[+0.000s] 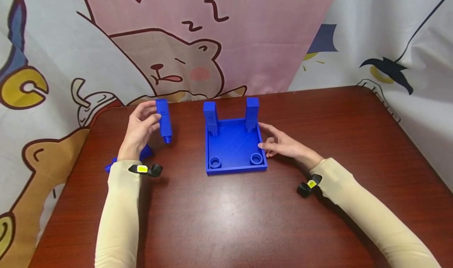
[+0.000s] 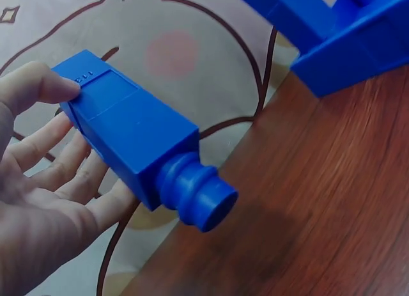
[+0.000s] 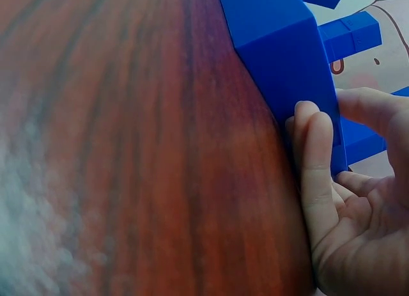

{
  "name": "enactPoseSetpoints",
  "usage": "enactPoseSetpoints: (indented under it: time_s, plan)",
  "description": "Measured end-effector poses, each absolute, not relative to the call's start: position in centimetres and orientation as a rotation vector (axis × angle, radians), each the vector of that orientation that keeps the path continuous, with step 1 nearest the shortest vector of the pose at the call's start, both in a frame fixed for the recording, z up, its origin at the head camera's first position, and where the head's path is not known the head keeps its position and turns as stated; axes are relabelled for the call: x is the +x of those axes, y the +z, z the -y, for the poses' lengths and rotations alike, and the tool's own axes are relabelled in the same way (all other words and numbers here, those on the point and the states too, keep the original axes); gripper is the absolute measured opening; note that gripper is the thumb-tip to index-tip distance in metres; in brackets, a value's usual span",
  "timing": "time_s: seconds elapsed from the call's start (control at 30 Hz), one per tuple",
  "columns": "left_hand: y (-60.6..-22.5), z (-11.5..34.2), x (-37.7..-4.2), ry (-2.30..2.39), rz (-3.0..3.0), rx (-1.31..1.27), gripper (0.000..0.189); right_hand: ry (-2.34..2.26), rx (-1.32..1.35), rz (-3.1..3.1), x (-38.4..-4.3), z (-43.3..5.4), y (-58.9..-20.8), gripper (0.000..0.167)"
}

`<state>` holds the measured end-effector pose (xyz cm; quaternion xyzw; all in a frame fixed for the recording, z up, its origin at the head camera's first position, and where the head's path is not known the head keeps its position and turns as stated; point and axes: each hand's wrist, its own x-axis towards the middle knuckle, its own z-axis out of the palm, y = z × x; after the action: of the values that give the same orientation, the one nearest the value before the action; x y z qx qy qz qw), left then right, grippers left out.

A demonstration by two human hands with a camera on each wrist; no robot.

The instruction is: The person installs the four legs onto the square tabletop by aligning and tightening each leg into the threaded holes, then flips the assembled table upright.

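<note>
Zs (image 1: 216,10) on curtain (image 1: 276,44), unclear marking (image 2: 85,77) on block (image 2: 137,126)

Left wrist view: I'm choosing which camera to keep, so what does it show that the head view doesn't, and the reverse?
Only left wrist: the flat tip of the ridged stud on the held blue block, and the palm of the left hand.

Only head: the right hand touching the blue tray, and a loose blue piece partly hidden by the left arm.

Both: the left hand holding the block, part of the tray, the tabletop and the printed backdrop.
</note>
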<state>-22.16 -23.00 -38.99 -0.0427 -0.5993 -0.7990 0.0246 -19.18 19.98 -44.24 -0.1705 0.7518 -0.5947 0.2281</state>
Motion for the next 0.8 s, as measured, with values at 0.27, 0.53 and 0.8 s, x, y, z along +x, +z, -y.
enactPoseSetpoints:
  time_s: [0.27,0.53,0.8]
  plan:
    - [-38.4,21.3,-21.6,-2.498,1.976,-0.284,0.042,-1.631,-0.471,-2.081,-19.3,-20.0,-44.4,0.077]
    - [-37.3,19.5,-20.8,-2.421,2.114,-0.494,0.049,-1.632,-0.465,-2.078,-19.2,-19.9,-44.2,0.077]
    - [-36.2,17.4,-20.1,-2.387,2.116,-0.656,0.051,-1.632,-0.468,-2.077,-19.2,-20.0,-44.2,0.077]
